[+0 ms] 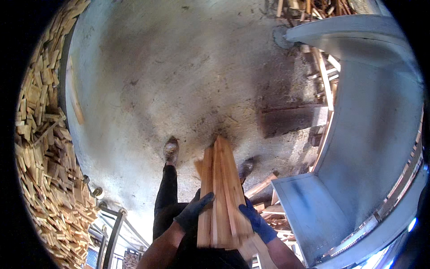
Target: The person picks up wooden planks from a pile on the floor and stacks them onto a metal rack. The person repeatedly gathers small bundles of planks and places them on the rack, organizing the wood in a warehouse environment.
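A bundle of long wooden boards [219, 193] lies lengthwise between my two gloved hands, its far end pointing away over the floor. My left hand [195, 210], in a dark glove, is closed against the bundle's left side, with the fingers over its edge. On the opposite side my right hand [257, 220], in a blue glove, grips the boards' right edge. The undersides of the boards and the fingers beneath them are hidden. Near the bundle's close end, a paler piece of wood [260, 251] slants down beside my right forearm and looks blurred.
A tall heap of split wood [45, 179] lines the left side. A large grey metal frame [363, 121] stands at the right, with loose wood scraps [268, 210] under it. One long stick [75, 92] lies on the concrete floor [192, 76]. A metal cart frame [114, 233] is at lower left.
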The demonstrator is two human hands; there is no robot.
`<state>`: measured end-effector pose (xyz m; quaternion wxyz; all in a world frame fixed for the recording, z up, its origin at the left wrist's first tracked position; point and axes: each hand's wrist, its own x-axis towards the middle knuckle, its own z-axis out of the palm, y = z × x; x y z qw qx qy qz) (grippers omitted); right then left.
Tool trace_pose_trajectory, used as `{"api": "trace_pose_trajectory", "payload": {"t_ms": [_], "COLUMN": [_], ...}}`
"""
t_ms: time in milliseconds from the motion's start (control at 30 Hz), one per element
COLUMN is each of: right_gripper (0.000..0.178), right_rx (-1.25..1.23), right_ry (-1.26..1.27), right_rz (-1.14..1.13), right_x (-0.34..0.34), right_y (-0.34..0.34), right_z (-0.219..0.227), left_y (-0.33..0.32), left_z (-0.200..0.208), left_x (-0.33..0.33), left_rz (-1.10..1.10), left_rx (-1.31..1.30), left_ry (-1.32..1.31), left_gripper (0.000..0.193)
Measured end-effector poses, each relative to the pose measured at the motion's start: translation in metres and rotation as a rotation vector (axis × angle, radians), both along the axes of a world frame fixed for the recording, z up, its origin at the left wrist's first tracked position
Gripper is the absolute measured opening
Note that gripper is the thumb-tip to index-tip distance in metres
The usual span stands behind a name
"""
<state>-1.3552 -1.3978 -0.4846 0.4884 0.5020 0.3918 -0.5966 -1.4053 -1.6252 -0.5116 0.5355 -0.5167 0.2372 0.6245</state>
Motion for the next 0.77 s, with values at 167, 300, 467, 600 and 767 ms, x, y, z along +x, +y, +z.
{"api": "trace_pose_trajectory", "payload": {"t_ms": [167, 300, 467, 600, 767], "right_gripper": [0.065, 0.043, 0.037, 0.045, 0.063], "right_rx": [-0.026, 0.228, 0.313, 0.151, 0.085], "right_ry": [-0.021, -0.021, 0.133, 0.089, 0.176], "right_rz": [-0.069, -0.125, -0.061, -0.188, -0.182], "right_x": [0.015, 0.055, 0.06, 0.059, 0.068], "right_y": [-0.011, -0.026, -0.041, -0.043, -0.039], "right_z": [-0.018, -0.008, 0.016, -0.002, -0.032], "left_y": [-0.006, -0.003, -0.006, -0.012, -0.003], "left_z": [-0.006, 0.004, 0.031, 0.023, 0.01], "left_x": [-0.005, -0.002, 0.008, 0.007, 0.011], "left_rz": [-0.116, -0.17, -0.401, -0.126, -0.302], "left_rx": [0.039, -0.035, -0.067, -0.032, -0.113], "left_ry": [0.046, 0.097, 0.253, -0.103, 0.15], "left_gripper": [0.08, 0.082, 0.078, 0.076, 0.076]}}
